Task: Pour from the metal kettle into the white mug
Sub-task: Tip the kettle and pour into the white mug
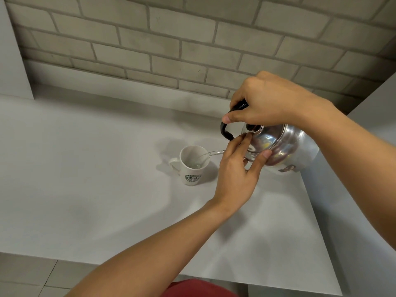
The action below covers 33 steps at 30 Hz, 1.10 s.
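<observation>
The spout of the metal kettle [282, 144] is hidden behind the left hand [237, 170], so only a thin stream of water [211, 153] shows where it comes out. The top of the black handle [227, 129] is covered by the right hand [267, 101]. Only the curved end of the handle sticks out to the left. The kettle's far side is hidden by the right arm. Both arms are cut off at the bottom and right edges of the picture.

The right hand is wrapped tight around the handle and holds the kettle up in the air, tipped to the left. The left hand is not closed. Its fingers are spread and press on the shiny lid [260, 140], near the small dark knob [252, 126].

The white mug [192, 166] stands upright on the pale table [85, 168], just left of the left hand. Its handle points left. It has a round green badge on the front, too small to read. The water lands inside the mug, and a little water shows at the bottom.

Behind the table is a grey brick wall [171, 39]. A bit of red cloth [197, 288] peeks in at the bottom edge. Floor tiles [32, 277] show at the lower left. Nothing stands between the kettle and the mug.
</observation>
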Motion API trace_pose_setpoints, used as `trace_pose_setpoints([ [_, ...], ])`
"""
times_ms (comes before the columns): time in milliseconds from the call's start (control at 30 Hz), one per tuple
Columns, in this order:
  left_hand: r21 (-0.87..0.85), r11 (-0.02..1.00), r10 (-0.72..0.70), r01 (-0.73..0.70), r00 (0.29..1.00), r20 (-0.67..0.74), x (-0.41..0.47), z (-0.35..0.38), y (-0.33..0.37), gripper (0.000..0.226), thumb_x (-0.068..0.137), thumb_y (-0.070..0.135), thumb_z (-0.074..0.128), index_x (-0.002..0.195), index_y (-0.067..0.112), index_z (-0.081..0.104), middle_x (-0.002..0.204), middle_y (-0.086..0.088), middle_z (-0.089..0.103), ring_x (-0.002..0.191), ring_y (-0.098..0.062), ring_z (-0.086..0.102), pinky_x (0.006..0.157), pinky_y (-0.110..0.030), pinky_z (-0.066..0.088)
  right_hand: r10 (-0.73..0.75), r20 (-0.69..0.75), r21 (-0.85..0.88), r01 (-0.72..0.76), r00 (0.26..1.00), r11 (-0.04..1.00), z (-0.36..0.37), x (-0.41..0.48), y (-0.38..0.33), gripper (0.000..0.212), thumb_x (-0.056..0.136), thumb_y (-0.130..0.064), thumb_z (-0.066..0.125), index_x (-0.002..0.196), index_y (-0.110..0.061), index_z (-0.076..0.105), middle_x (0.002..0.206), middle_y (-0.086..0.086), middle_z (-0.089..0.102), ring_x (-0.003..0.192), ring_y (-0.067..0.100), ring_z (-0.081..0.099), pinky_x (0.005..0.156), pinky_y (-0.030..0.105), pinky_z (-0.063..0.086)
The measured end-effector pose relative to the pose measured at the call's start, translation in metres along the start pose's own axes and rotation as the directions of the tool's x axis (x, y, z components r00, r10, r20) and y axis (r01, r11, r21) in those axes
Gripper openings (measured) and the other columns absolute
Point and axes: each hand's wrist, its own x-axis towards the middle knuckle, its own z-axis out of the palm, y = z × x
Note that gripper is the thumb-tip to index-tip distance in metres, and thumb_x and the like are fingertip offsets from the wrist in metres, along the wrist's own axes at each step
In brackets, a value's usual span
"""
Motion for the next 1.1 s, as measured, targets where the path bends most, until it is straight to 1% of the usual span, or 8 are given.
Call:
trace_pose_setpoints([
  [200,-0.006,1.000,0.004,-0.004,1.000,0.006,0.000,-0.004,0.003,0.056,0.097,0.044,0.068,0.145,0.019,0.056,0.141,0.010,0.052,0.130,-0.001,0.052,0.096,-0.032,0.059,-0.012,0.000,0.003,0.012,1.000,1.000,-0.002,0.003,-0.002,0.039,0.085,-0.063,0.071,0.090,-0.026,0.083,0.070,-0.002,0.075,0.073,0.021,0.069,0.068,0.043,0.059],
  [400,0.045,0.999,0.025,-0.024,1.000,-0.014,0.004,-0.006,0.004,0.053,0.098,0.041,0.068,0.144,0.017,0.057,0.140,0.006,0.055,0.121,0.014,0.049,0.091,-0.008,0.049,-0.041,-0.002,-0.018,0.041,0.999,0.999,-0.002,0.006,-0.004,0.039,0.086,-0.061,0.071,0.089,-0.024,0.084,0.071,-0.003,0.076,0.074,0.022,0.069,0.069,0.043,0.059],
  [700,0.068,0.998,0.021,-0.020,1.000,-0.013,0.003,-0.006,0.002,0.053,0.098,0.039,0.069,0.144,0.016,0.058,0.140,0.005,0.055,0.120,0.019,0.047,0.090,-0.003,0.044,-0.037,-0.007,-0.025,0.037,0.999,0.999,0.002,0.007,-0.001,0.040,0.086,-0.063,0.072,0.090,-0.025,0.083,0.068,-0.005,0.073,0.075,0.023,0.068,0.069,0.043,0.059],
  [767,0.070,0.997,0.016,-0.015,1.000,-0.005,0.002,-0.007,0.002,0.052,0.098,0.041,0.068,0.143,0.019,0.057,0.140,0.008,0.054,0.121,0.017,0.048,0.091,-0.005,0.047,-0.034,-0.018,-0.014,0.034,0.999,0.999,0.004,0.007,0.002,0.039,0.086,-0.062,0.072,0.091,-0.025,0.083,0.068,-0.004,0.073,0.074,0.020,0.067,0.067,0.041,0.058],
  [867,0.114,0.993,0.004,-0.007,1.000,0.025,0.001,-0.010,0.000,0.053,0.098,0.045,0.067,0.144,0.023,0.056,0.143,0.010,0.052,0.125,0.007,0.050,0.096,-0.019,0.054,-0.023,-0.039,0.012,0.024,0.999,1.000,0.009,0.005,0.008,0.039,0.087,-0.063,0.071,0.090,-0.026,0.084,0.068,-0.003,0.074,0.071,0.013,0.065,0.060,0.034,0.053],
  [967,0.183,0.983,-0.010,0.000,0.999,0.052,0.000,-0.013,-0.003,0.056,0.097,0.049,0.066,0.146,0.024,0.054,0.147,0.009,0.051,0.132,-0.002,0.050,0.105,-0.026,0.049,-0.025,-0.071,0.034,0.028,0.997,0.999,0.014,0.001,0.014,0.040,0.087,-0.064,0.070,0.090,-0.026,0.084,0.065,-0.003,0.073,0.068,0.009,0.063,0.055,0.027,0.046],
  [1033,0.186,0.982,-0.037,0.021,0.996,0.082,-0.001,-0.015,-0.005,0.057,0.098,0.049,0.065,0.147,0.024,0.053,0.148,0.008,0.050,0.137,-0.010,0.049,0.108,-0.036,0.049,-0.024,-0.097,0.068,0.031,0.995,0.997,0.018,-0.003,0.018,0.039,0.087,-0.063,0.070,0.090,-0.026,0.084,0.062,-0.007,0.071,0.066,0.006,0.063,0.055,0.025,0.044],
  [1100,0.206,0.978,-0.055,0.031,0.992,0.113,-0.001,-0.016,-0.007,0.058,0.098,0.050,0.064,0.149,0.025,0.052,0.149,0.009,0.049,0.138,-0.013,0.048,0.109,-0.039,0.049,-0.019,-0.122,0.101,0.031,0.992,0.994,0.022,-0.006,0.022,0.039,0.087,-0.063,0.071,0.090,-0.026,0.085,0.062,-0.012,0.070,0.064,0.004,0.063,0.057,0.025,0.045],
])
